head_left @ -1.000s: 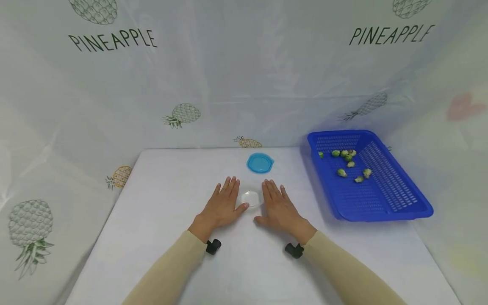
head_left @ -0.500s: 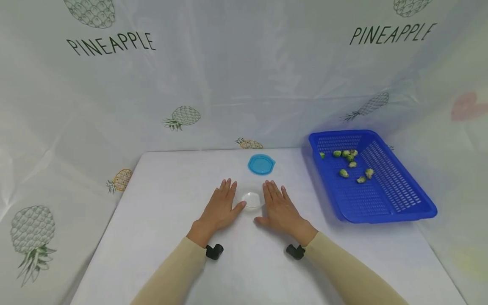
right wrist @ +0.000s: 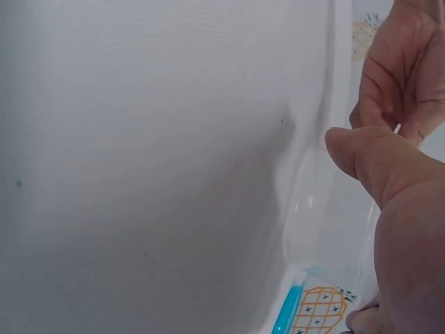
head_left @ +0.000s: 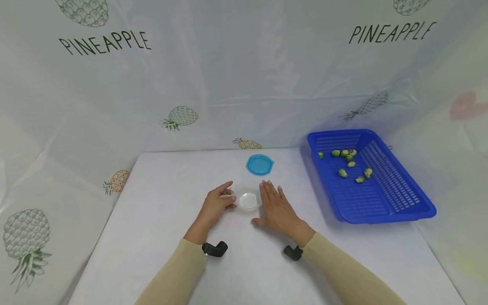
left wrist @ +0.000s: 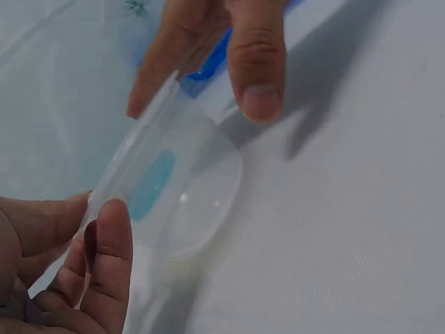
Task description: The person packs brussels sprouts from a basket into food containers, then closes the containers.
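Note:
A small clear plastic bowl stands on the white table between my two hands. My left hand pinches the bowl's left rim, and in the left wrist view the thumb and fingers are curled over the edge of the clear bowl. On the other side, my right hand lies with straight fingers beside the right rim, its thumb spread toward me. Whether those fingers touch the bowl cannot be told. In the right wrist view my left hand shows past the right thumb, gripping the rim.
A blue lid lies on the table behind the bowl. At the right sits a blue plastic basket with several Brussels sprouts in it. A white sheet printed with pineapples hangs behind the table.
My left hand's fingers have curled from lying straight and now pinch the bowl's rim. The right hand keeps its flat pose beside the bowl.

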The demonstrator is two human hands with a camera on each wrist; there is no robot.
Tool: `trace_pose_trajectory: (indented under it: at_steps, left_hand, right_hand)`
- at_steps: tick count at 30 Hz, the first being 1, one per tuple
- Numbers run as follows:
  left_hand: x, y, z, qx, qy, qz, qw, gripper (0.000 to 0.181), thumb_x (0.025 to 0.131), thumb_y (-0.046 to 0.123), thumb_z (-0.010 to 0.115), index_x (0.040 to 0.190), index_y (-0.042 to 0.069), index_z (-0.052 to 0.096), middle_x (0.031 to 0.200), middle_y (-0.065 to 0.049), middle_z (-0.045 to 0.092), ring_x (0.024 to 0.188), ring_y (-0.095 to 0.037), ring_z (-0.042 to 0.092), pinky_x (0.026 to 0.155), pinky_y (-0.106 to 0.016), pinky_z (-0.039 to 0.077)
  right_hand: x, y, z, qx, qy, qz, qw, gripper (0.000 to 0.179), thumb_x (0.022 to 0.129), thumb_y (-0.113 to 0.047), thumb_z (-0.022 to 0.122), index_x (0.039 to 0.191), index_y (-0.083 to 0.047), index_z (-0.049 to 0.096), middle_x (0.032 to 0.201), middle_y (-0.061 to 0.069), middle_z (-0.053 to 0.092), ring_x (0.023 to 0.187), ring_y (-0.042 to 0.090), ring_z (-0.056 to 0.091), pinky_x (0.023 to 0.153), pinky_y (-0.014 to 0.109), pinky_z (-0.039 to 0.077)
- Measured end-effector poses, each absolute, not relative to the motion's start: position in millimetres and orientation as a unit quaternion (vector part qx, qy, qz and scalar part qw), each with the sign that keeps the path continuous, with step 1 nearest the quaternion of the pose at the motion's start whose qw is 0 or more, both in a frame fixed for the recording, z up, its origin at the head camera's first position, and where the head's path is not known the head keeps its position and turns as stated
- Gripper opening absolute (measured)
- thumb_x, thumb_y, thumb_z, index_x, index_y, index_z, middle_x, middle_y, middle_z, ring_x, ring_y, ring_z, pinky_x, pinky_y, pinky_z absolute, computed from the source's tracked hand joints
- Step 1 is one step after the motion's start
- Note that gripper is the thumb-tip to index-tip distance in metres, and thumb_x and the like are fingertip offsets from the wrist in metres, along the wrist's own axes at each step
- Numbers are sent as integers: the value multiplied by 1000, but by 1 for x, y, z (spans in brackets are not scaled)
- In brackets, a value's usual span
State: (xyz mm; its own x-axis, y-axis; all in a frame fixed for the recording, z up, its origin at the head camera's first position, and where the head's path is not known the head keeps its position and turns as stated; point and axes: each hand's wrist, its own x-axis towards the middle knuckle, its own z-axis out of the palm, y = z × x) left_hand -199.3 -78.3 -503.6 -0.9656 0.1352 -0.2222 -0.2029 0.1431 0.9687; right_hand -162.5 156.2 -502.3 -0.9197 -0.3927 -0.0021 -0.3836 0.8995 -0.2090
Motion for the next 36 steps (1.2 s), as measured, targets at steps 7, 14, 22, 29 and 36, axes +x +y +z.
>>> trace_pose_trajectory:
  at_steps: [7,14,22,29,36]
  left_hand:
    - [-205,-81,-505,-42,695,700,158,54,96,-7,69,147,7,62,121,-11,54,86,-14,65,80,-24,65]
    - [-204,-80,-504,-60,680,713,161,49,96,-8,69,143,7,66,116,-9,57,84,-13,63,77,-21,64]
    - [-205,-79,-504,-67,680,714,153,47,96,-6,69,142,7,67,113,-8,58,84,-13,64,75,-21,64]
    - [-205,-77,-503,-72,684,710,151,46,96,-4,70,141,8,68,112,-8,59,86,-14,64,75,-22,64]
    - [-204,-74,-502,-74,690,704,150,47,96,-3,71,142,8,67,113,-9,59,84,-13,65,75,-22,64]
  right_hand:
    - [-162,156,-503,-201,974,-105,12,117,90,-63,75,166,5,17,173,24,19,162,39,16,133,59,15]
    - [-161,157,-505,-200,974,-110,11,117,89,-63,76,166,5,19,173,24,20,162,38,17,133,59,15]
    - [-162,159,-502,-204,972,-117,21,116,91,-63,75,166,5,18,173,23,19,162,38,17,133,59,15]
    - [-164,164,-498,-220,966,-132,8,111,93,-60,74,165,5,22,172,24,23,161,38,20,132,59,19]
    - [-164,177,-488,-236,952,-189,-56,88,93,-45,81,160,-4,42,167,19,36,151,39,41,125,64,34]
